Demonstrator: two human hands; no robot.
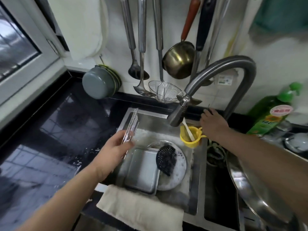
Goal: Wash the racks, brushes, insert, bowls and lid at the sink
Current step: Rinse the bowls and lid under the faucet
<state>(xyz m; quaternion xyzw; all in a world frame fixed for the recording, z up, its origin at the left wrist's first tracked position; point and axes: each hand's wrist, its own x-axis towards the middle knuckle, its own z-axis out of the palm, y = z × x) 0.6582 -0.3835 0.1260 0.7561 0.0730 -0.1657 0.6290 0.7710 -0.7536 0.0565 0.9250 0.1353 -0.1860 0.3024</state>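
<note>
Steel racks point(132, 124) gripped in left hand point(115, 150) fingers over sink rim point(126, 117); right hand's point(214, 124) fingers unclear.

Your work surface is a black countertop point(55, 117), wet and glossy, with a steel sink point(196, 172) set into it. In the basin you have a rectangular metal tray point(141, 170) overlapping a round plate point(180, 172). A beige cloth point(141, 209) drapes over the front rim.
</note>
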